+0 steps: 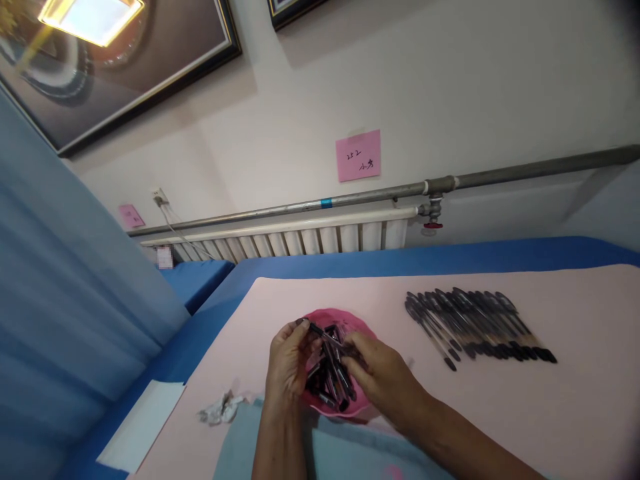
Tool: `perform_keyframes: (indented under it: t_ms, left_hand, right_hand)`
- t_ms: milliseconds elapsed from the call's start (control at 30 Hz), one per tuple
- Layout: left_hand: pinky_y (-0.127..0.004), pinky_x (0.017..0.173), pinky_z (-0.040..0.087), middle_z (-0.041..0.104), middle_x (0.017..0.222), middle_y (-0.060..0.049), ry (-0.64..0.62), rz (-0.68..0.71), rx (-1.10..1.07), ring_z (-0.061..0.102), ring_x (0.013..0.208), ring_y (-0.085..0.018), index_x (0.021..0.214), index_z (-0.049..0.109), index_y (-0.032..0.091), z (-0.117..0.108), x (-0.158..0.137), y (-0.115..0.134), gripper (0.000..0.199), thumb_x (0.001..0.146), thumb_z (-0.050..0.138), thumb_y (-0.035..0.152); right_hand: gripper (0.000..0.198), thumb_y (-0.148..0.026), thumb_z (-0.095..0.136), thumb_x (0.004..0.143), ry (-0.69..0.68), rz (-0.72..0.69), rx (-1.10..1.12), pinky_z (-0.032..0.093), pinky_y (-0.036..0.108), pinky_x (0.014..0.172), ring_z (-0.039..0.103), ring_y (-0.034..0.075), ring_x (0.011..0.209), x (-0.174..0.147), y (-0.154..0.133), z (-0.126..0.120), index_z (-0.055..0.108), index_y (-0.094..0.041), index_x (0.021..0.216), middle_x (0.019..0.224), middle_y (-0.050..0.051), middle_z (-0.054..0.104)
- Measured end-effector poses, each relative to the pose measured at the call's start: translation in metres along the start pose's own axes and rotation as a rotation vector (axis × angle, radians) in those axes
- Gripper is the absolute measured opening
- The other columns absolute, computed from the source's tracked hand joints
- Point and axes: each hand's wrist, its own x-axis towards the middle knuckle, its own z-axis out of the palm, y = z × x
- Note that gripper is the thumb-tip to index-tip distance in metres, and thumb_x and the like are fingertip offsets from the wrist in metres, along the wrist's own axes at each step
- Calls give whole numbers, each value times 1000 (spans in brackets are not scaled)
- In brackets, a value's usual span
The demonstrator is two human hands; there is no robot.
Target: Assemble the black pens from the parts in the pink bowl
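Both hands meet over a pink plastic basket (345,315) that holds several dark pen parts (334,373), some of them looking like caps. My left hand (290,357) pinches the dark end of a pen (330,339) between thumb and fingers. My right hand (375,367) is closed on the other end of the same pen, above the basket's right side. To the right, several assembled black pens (467,320) lie side by side in a slanted row, some overlapping.
A pink sheet (240,340) covers the blue table (220,293). Crumpled white tissue (223,408) and a white paper (143,423) lie to the left. A blue curtain (75,293) hangs at the left; a radiator (300,241) and pipe run behind.
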Motion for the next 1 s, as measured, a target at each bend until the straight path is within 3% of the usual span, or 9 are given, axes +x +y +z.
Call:
perform_keyframes:
  t_ms: [233,367,467,533,700,800,867,1000]
  left_hand:
    - [-20,54,49,63,60,0,3,-16,1,61,56,-11,67,58,13,0,0,2,23,55,77,18]
    - [-20,55,49,64,61,0,37,3,-18,62,57,-11,67,58,13,-1,1,3,20,57,75,17]
    - [-21,56,50,64,60,0,30,0,-30,62,57,-11,67,58,13,0,1,4,18,59,74,16]
    - [-21,56,50,64,60,-1,22,-1,-37,62,57,-11,67,58,13,0,0,4,17,59,73,15]
    - [-21,56,50,64,60,0,42,11,-34,62,57,-11,64,57,14,-1,1,3,16,60,72,14]
    - [-22,55,50,64,60,-1,41,6,-2,61,56,-11,65,58,14,-1,2,3,16,60,73,16]
    - [-22,55,50,64,60,-1,35,2,6,61,56,-11,65,58,14,0,1,3,15,60,72,15]
    - [-21,54,50,64,60,0,44,3,-2,62,56,-11,65,58,14,1,0,3,14,61,71,14]
  right_hand:
    - [17,-26,37,87,-55,-15,37,42,28,57,55,15,61,0,5,2,53,-23,82,66,-1,59]
    - [11,-24,47,80,-3,-62,-30,43,29,62,57,17,72,0,3,0,53,-23,90,79,1,62]
    - [6,-24,46,81,50,-52,-74,42,28,60,56,16,67,-1,1,-3,52,-22,79,73,1,59]
    - [15,-27,40,85,31,-31,-67,41,28,58,54,15,63,-1,1,-4,51,-22,75,68,0,58]
    - [10,-23,49,79,28,-101,-46,44,29,65,57,17,74,1,0,-5,55,-22,87,81,2,62]
    - [6,-23,49,79,65,-95,-36,44,28,63,56,16,70,2,1,-5,54,-22,79,76,1,61]
    - [14,-25,43,83,44,-63,-28,43,27,60,56,15,65,2,1,-5,54,-22,75,70,0,60]
    - [13,-26,48,80,40,-77,-31,44,29,66,58,16,74,2,2,-5,55,-21,90,82,2,63]
